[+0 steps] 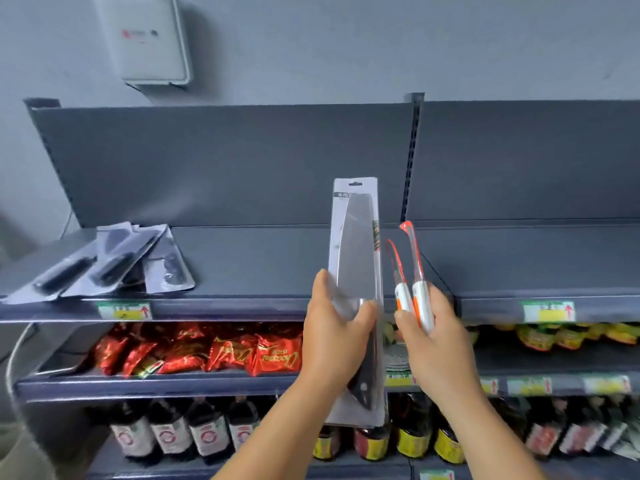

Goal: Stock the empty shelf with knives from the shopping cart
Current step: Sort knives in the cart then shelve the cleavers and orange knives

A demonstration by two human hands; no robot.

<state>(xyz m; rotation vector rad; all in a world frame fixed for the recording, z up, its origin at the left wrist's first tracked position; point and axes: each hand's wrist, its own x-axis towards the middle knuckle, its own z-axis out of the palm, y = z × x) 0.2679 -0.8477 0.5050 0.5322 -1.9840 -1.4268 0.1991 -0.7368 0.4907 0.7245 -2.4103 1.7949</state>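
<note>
Grey wall [311, 46] with a white box [145, 39] behind dark shelving [225, 161].

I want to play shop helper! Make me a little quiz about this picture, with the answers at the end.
1. True or false: the left hand grips a large packaged kitchen knife, held upright.
2. How many small orange-and-white knives does the right hand hold?
3. Where do the packaged knives already stocked lie on the top shelf? A) left end B) middle C) right end

Key: 1 true; 2 two; 3 A.
</note>
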